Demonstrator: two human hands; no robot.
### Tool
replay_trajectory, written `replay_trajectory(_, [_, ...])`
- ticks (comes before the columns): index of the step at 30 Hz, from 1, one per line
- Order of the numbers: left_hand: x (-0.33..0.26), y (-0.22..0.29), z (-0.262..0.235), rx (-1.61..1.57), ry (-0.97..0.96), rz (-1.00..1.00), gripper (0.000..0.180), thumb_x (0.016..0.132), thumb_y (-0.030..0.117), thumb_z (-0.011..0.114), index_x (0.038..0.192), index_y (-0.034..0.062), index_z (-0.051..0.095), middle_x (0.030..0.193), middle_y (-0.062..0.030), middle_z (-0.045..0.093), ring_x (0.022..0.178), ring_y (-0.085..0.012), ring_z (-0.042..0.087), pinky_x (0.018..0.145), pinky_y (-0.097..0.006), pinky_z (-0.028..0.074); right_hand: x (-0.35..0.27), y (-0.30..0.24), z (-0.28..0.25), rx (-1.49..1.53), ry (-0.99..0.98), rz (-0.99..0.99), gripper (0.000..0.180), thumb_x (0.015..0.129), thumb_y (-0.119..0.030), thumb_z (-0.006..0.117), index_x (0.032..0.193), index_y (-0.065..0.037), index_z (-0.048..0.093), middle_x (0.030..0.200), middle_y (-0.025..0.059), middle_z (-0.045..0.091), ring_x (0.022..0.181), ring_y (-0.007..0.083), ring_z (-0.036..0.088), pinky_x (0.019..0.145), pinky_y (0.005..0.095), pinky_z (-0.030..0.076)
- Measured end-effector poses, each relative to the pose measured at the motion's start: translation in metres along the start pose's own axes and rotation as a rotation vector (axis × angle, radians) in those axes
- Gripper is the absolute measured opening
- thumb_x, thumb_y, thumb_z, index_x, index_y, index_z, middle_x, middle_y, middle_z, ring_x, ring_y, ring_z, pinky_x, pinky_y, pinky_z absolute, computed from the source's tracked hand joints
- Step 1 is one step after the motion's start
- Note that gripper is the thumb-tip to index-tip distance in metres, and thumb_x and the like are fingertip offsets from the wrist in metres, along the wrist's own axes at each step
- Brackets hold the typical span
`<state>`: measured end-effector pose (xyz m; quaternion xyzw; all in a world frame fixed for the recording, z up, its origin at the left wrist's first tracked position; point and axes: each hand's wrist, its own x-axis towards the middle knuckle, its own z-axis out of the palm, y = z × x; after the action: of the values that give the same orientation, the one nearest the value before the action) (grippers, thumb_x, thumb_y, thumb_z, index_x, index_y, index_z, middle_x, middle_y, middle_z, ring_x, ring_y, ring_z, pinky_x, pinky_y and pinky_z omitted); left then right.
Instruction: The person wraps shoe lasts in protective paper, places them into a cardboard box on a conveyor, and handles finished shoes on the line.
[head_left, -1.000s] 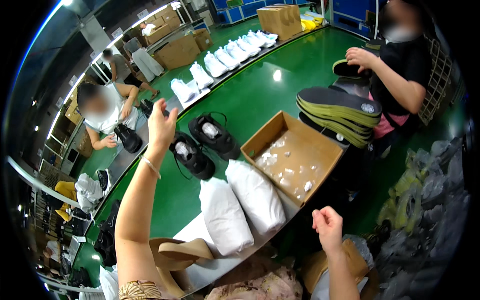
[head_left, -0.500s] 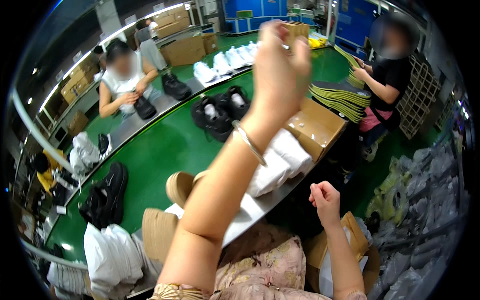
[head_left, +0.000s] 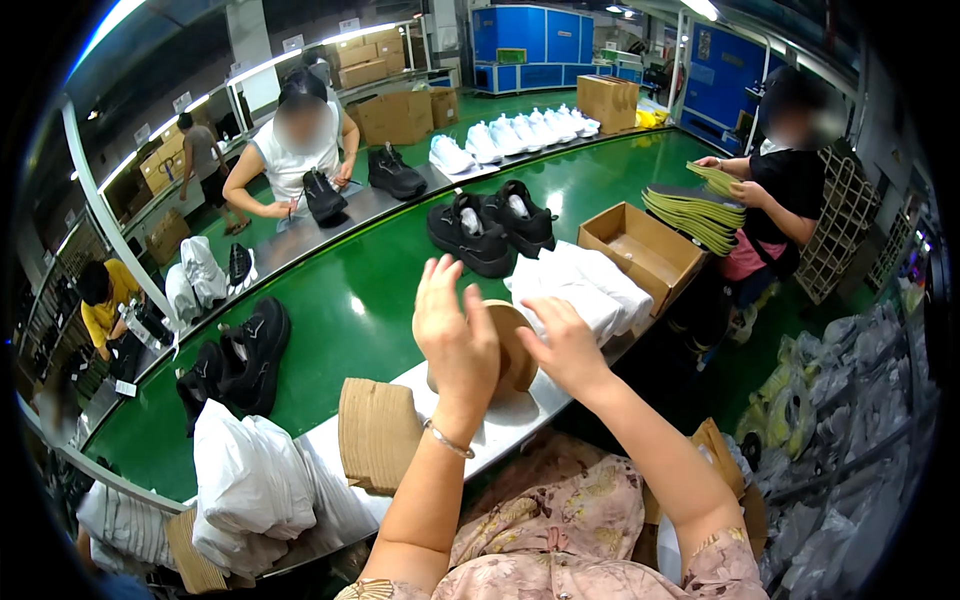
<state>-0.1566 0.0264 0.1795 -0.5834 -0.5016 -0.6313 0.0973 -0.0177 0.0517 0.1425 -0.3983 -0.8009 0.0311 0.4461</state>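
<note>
Both hands raised over the near edge of the desk [head_left: 520, 410], working one tan cardboard insert [head_left: 512, 345] between them. The insert stands on edge on the white strip of the desk, just in front of the green conveyor belt [head_left: 370, 310].

Left hand [head_left: 455, 335]: palm toward the insert, fingers [head_left: 435, 285] extended and spread, apparently resting against its near face; not clenched, and I cannot tell whether any grasp is closed behind it. Right hand [head_left: 568, 350]: fingers loosely curled, tips at the insert's right edge, thumb side hidden, so a firm grasp is not confirmed.

Judgement on doing the step well: keep the card supported from both sides so it does not buckle, and press along the curve rather than across it.

Pose: left forearm rises steeply from the lower edge, wrist with bracelet [head_left: 447, 440] straight. Right forearm comes in diagonally from lower right, wrist slightly bent.

Nearby: stack of the same inserts [head_left: 378, 435] to the left, white stuffing bags [head_left: 580, 290] beyond.
</note>
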Motion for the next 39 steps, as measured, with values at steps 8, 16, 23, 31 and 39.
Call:
replay_trajectory(8, [-0.023,-0.026,-0.016,0.002,-0.010,-0.148,0.022,0.087,0.002,0.047,0.107,-0.0052,0.053,0.115,-0.0199,0.055,0.116,-0.0333,0.046,0.096,-0.038,0.036,0.020,0.003,0.048,-0.499,-0.324,0.089,0.018,0.072,-0.004,0.057,0.090,-0.004,0.053,0.086,0.0101,0.059,0.082,0.0266,0.057,0.067,0.0332,0.051])
replay_trajectory(16, [-0.062,0.017,-0.020,-0.499,-0.191,-0.105,0.025,0.085,-0.005,0.046,0.110,-0.0045,0.049,0.115,-0.0201,0.054,0.111,-0.0319,0.051,0.095,-0.037,0.038,-0.046,-0.008,-0.090,-0.132,0.168,-0.071,0.024,0.071,0.007,0.053,0.094,-0.001,0.056,0.095,0.0149,0.061,0.086,0.0244,0.059,0.076,0.0309,0.050])
replay_trajectory(23, [-0.119,0.058,0.027,-0.951,-1.168,-0.824,0.038,0.095,0.025,0.045,0.119,-0.0039,0.048,0.113,-0.0111,0.056,0.108,-0.0172,0.051,0.093,-0.028,0.038,-0.170,0.005,-0.148,1.085,0.244,0.540,0.019,0.086,-0.015,0.050,0.092,0.000,0.059,0.098,0.0167,0.062,0.091,0.0227,0.060,0.082,0.0330,0.048])
replay_trajectory(31, [-0.208,0.066,0.032,-0.997,-1.460,-1.428,0.021,0.089,0.022,0.056,0.094,0.0016,0.056,0.082,-0.0037,0.061,0.070,-0.0102,0.058,0.063,-0.023,0.048,-0.278,0.026,-0.100,1.312,0.822,1.275,0.025,0.088,-0.027,0.047,0.092,-0.004,0.058,0.093,0.0127,0.061,0.085,0.0193,0.060,0.077,0.0321,0.049])
replay_trajectory(39, [-0.237,0.072,0.052,-0.911,-1.301,-1.363,0.018,0.091,0.022,0.052,0.092,0.0040,0.051,0.087,-0.0033,0.059,0.078,-0.0099,0.054,0.072,-0.025,0.045,-0.304,-0.006,-0.073,1.191,0.962,1.336,0.030,0.091,-0.033,0.048,0.095,-0.005,0.058,0.085,-0.0003,0.056,0.079,0.0093,0.052,0.068,0.0256,0.044])
